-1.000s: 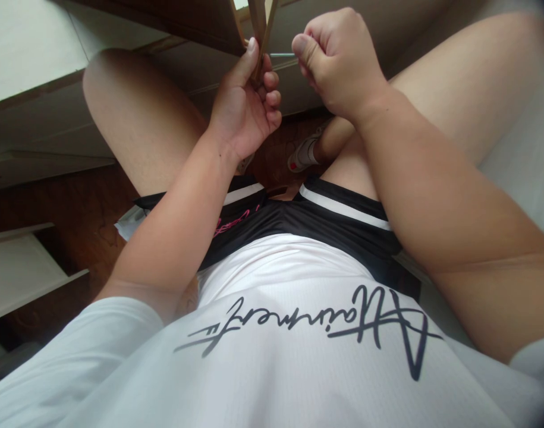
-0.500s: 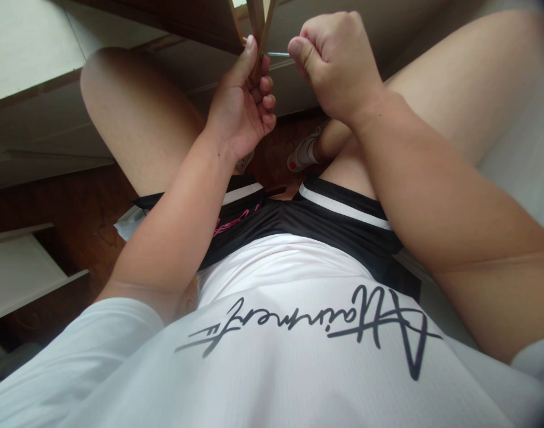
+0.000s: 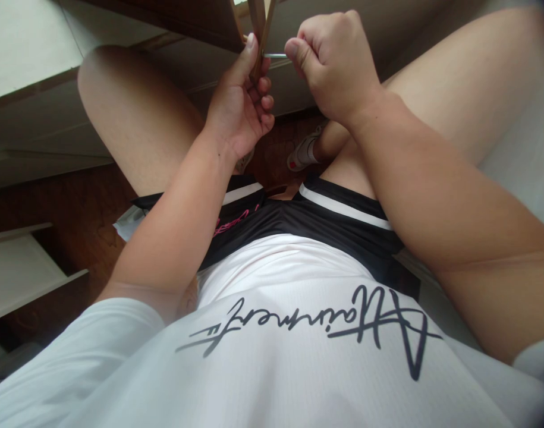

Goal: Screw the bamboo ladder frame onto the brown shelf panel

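Near the top of the head view, my left hand (image 3: 240, 101) grips the lower end of a narrow wooden bar (image 3: 266, 27), with the thumb on one side and curled fingers behind. From the right, my right hand (image 3: 338, 65) makes a fist around a screwdriver (image 3: 276, 55). Only its thin metal shaft shows; the handle is hidden inside the fist. The shaft lies level, and its tip meets the side of the bar beside my left fingers. A dark brown wooden panel (image 3: 195, 18) adjoins the bar at the upper left.
A pale tabletop (image 3: 26, 47) juts in at the upper left above my knee. White furniture boards (image 3: 22, 273) stand at the lower left on the reddish-brown floor (image 3: 84, 220). My legs flank the work, and a shoe (image 3: 301, 153) rests below.
My right hand has shifted very slightly left, toward the bar, with the screwdriver. My left hand keeps its grip almost unmoved.
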Demonstrator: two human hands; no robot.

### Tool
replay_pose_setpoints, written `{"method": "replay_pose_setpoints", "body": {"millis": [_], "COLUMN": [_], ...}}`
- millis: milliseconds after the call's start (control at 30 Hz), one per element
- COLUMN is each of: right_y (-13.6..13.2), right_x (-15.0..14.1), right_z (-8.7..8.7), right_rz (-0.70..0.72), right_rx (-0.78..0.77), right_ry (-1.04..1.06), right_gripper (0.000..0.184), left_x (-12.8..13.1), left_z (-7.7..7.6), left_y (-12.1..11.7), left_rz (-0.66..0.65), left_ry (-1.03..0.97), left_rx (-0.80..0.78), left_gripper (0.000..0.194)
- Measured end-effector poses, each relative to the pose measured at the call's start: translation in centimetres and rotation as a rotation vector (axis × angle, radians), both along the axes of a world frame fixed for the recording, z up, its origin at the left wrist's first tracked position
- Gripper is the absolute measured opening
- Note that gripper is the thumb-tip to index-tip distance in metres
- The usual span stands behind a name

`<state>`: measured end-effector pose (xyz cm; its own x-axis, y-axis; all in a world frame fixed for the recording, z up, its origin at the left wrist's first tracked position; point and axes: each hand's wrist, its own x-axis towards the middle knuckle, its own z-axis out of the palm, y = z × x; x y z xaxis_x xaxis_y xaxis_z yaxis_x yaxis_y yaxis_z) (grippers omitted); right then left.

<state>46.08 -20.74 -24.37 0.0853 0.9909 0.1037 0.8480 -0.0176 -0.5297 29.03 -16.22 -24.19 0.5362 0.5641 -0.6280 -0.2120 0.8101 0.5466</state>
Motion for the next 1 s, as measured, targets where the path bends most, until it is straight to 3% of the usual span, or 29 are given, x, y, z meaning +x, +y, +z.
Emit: {"method": "replay_pose_setpoints", "body": {"millis": [567, 933, 1000], "right_y": [-0.27, -0.27, -0.34], "right_x": [-0.59, -0.52, -0.58], "right_z": [0.42, 0.39, 0.47], "right_rz": [-0.033, -0.019, -0.026], "right_rx": [-0.017, -0.015, -0.021], "right_ry": [-0.065, -0.114, -0.115], "right_gripper": [0.04, 0.043, 0.043], "left_x": [-0.17, -0.23, -0.3], "left_z": [-0.18, -0.3, -0.38], "left_y": [0.01, -0.12, -0.06], "left_rz": [0.006, 0.063, 0.063], "left_ry": [0.006, -0.052, -0.067], "left_rx": [0.05, -0.037, -0.055], "left_gripper": [0.037, 0.014, 0.018]}}
